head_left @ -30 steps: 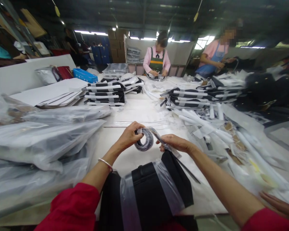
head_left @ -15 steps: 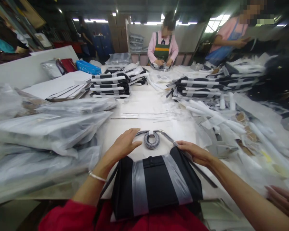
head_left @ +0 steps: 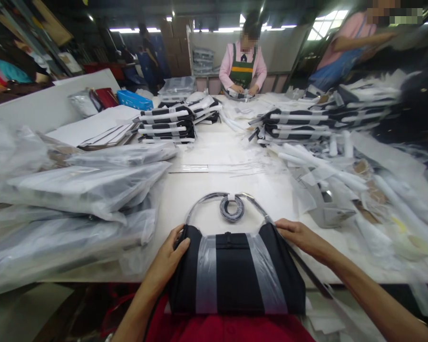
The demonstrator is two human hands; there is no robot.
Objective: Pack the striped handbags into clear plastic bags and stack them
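Observation:
A black handbag [head_left: 231, 270] with two clear plastic bands across its front lies at the near edge of the white table [head_left: 214, 185]. My left hand [head_left: 167, 259] grips its left upper corner. My right hand [head_left: 301, 237] rests closed on its right upper corner. The bag's wrapped handle [head_left: 207, 202] arches forward on the table. A coiled, wrapped strap [head_left: 231, 208] lies under the handle's top, free of both hands.
Clear plastic bags [head_left: 74, 190] pile up on the left. Stacks of black wrapped bags [head_left: 167, 126] and another stack [head_left: 299, 126] stand further back. White paper rolls and scraps [head_left: 342, 180] cover the right. A person in a green apron [head_left: 242, 66] works at the far end; another person [head_left: 342, 42] stands at right.
Both hands let go of the coiled strap, which now lies on the table. They moved back to the bag's upper corners, and the bag slid towards me.

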